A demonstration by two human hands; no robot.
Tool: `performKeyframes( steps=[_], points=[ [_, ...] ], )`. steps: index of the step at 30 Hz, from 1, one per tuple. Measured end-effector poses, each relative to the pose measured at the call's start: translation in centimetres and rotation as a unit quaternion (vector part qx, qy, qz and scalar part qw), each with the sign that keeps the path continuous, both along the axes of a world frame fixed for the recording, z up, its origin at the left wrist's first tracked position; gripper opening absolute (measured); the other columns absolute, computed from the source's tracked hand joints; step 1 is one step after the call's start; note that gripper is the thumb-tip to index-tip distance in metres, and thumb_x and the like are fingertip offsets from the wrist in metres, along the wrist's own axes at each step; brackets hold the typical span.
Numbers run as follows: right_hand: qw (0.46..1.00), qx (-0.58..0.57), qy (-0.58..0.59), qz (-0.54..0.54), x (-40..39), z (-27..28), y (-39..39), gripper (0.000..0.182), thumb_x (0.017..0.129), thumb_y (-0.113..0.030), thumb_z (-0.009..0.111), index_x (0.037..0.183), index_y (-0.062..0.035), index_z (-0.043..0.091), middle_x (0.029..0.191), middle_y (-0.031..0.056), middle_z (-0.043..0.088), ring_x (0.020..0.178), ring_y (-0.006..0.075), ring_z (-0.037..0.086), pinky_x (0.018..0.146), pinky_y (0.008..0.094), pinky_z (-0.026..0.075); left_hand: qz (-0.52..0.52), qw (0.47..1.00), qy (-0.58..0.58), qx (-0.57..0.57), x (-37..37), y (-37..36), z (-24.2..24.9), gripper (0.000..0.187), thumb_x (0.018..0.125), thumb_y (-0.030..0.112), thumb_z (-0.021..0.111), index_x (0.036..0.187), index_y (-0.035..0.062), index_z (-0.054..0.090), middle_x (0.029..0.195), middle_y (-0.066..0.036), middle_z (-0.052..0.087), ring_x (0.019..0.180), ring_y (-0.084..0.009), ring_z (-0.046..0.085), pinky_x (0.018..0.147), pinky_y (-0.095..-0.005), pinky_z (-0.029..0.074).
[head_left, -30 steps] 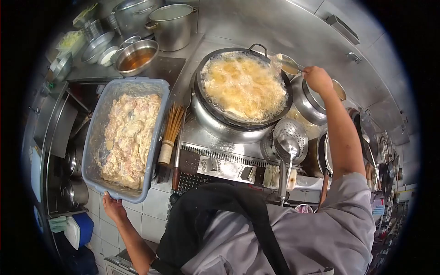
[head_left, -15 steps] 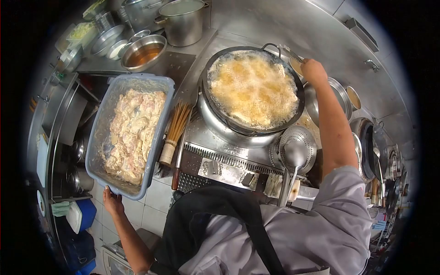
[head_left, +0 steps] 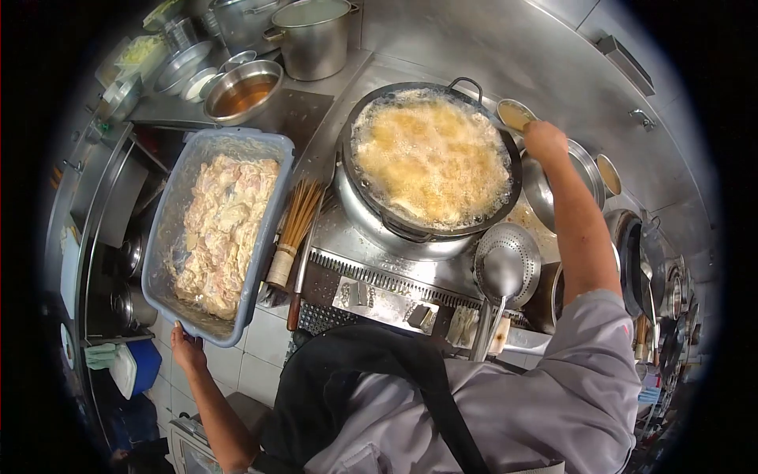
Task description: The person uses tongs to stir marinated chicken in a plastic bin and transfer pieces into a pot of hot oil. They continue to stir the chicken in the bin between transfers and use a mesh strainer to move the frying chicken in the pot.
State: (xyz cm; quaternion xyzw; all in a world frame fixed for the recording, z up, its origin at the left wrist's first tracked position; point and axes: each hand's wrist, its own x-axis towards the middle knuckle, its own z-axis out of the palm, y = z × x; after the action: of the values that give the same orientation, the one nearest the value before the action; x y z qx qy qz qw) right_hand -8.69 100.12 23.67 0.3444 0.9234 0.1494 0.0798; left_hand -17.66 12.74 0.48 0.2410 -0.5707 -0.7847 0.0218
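With my left hand (head_left: 187,347), fingers closed on the near rim, I hold a grey-blue plastic tub (head_left: 260,292). Pale, batter-coated raw meat pieces (head_left: 225,229) lie in it. My right hand (head_left: 545,143) is closed around a thin metal utensil (head_left: 507,126) at the far right edge of the wok; its kind cannot be made out. The large black wok (head_left: 371,207) is full of bubbling oil with golden pieces frying (head_left: 430,154). Just beyond my right hand sits a small container of yellowish liquid (head_left: 515,115).
Between tub and wok stands a bamboo brush (head_left: 294,237). A perforated skimmer (head_left: 530,251) and a ladle (head_left: 502,274) rest right of the stove front. At the back left are a bowl of brown liquid (head_left: 245,93) and a tall pot (head_left: 316,47). A steel bowl (head_left: 580,170) lies under my right forearm.
My right hand has come slightly nearer, and its utensil has swung down from above the wok's handle to the wok's right rim. My left hand stays on the tub.
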Motion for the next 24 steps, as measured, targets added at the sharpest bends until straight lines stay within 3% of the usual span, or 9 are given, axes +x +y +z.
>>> performKeyframes(
  steps=[5, 7, 11, 14, 16, 20, 24],
  points=[
    [0.998, 0.019, 0.037, 0.042, -0.2, 3.6, -1.1, 0.030, 0.091, -0.015, 0.049, 0.111, -0.0064, 0.069, 0.112, 0.0166, 0.069, 0.105, 0.0317, 0.067, 0.088, 0.0412, 0.054, -0.040, 0.999, 0.015, 0.004, -0.2, -1.4, -1.0, 0.017, 0.098, 0.026, 0.057, 0.094, 0.0100, 0.056, 0.081, 0.001, 0.057, 0.080, -0.0132, 0.060, 0.073, -0.0338, 0.051],
    [1.000, -0.002, -0.003, 0.029, -0.3, 3.4, -0.7, 0.029, 0.090, -0.017, 0.051, 0.109, -0.0059, 0.070, 0.112, 0.0172, 0.069, 0.105, 0.0327, 0.067, 0.089, 0.0426, 0.053, 0.006, 1.000, 0.006, -0.002, -0.2, -0.3, -0.5, 0.017, 0.099, 0.025, 0.057, 0.094, 0.0093, 0.056, 0.081, 0.002, 0.057, 0.080, -0.0135, 0.061, 0.074, -0.0340, 0.052],
    [1.000, -0.024, -0.004, 0.005, 0.2, -0.3, 1.8, 0.031, 0.088, -0.025, 0.056, 0.111, -0.0080, 0.070, 0.109, 0.0175, 0.069, 0.101, 0.0345, 0.067, 0.089, 0.0451, 0.053, -0.003, 1.000, 0.015, 0.000, -0.4, -0.4, -0.5, 0.018, 0.099, 0.025, 0.057, 0.095, 0.0081, 0.057, 0.082, 0.001, 0.058, 0.081, -0.0140, 0.062, 0.075, -0.0343, 0.052],
    [0.997, -0.061, -0.034, 0.012, -0.1, -2.9, 2.8, 0.031, 0.087, -0.024, 0.058, 0.109, -0.0057, 0.070, 0.108, 0.0192, 0.069, 0.102, 0.0344, 0.066, 0.089, 0.0458, 0.052, 0.008, 1.000, 0.002, -0.009, -0.2, -0.2, 0.0, 0.018, 0.099, 0.025, 0.056, 0.092, 0.0090, 0.056, 0.080, 0.001, 0.058, 0.074, -0.0125, 0.062, 0.068, -0.0312, 0.052],
    [0.999, -0.037, 0.026, 0.015, -0.1, -3.3, 1.8, 0.029, 0.087, -0.024, 0.057, 0.107, -0.0075, 0.071, 0.106, 0.0189, 0.069, 0.101, 0.0340, 0.066, 0.088, 0.0453, 0.052, -0.050, 0.999, 0.019, -0.005, -0.3, -1.0, -0.2, 0.018, 0.099, 0.025, 0.057, 0.088, 0.0110, 0.054, 0.077, 0.002, 0.057, 0.069, -0.0105, 0.060, 0.061, -0.0276, 0.049],
    [0.997, -0.043, 0.042, 0.048, 0.8, 0.3, 1.5, 0.029, 0.087, -0.027, 0.058, 0.109, -0.0123, 0.071, 0.104, 0.0171, 0.069, 0.099, 0.0343, 0.066, 0.087, 0.0449, 0.052, -0.049, 0.998, 0.023, -0.015, -0.3, -0.7, -0.2, 0.021, 0.099, 0.026, 0.057, 0.084, 0.0133, 0.051, 0.074, 0.004, 0.055, 0.063, -0.0087, 0.057, 0.055, -0.0259, 0.046],
    [0.994, -0.043, 0.075, 0.065, 1.8, 4.0, 1.3, 0.027, 0.089, -0.027, 0.058, 0.110, -0.0176, 0.072, 0.103, 0.0141, 0.070, 0.097, 0.0348, 0.066, 0.087, 0.0444, 0.052, 0.040, 0.999, 0.009, -0.018, 0.2, 3.0, 2.0, 0.024, 0.098, 0.027, 0.058, 0.080, 0.0146, 0.049, 0.068, 0.005, 0.050, 0.056, -0.0074, 0.051, 0.055, -0.0263, 0.045]
  ],
)
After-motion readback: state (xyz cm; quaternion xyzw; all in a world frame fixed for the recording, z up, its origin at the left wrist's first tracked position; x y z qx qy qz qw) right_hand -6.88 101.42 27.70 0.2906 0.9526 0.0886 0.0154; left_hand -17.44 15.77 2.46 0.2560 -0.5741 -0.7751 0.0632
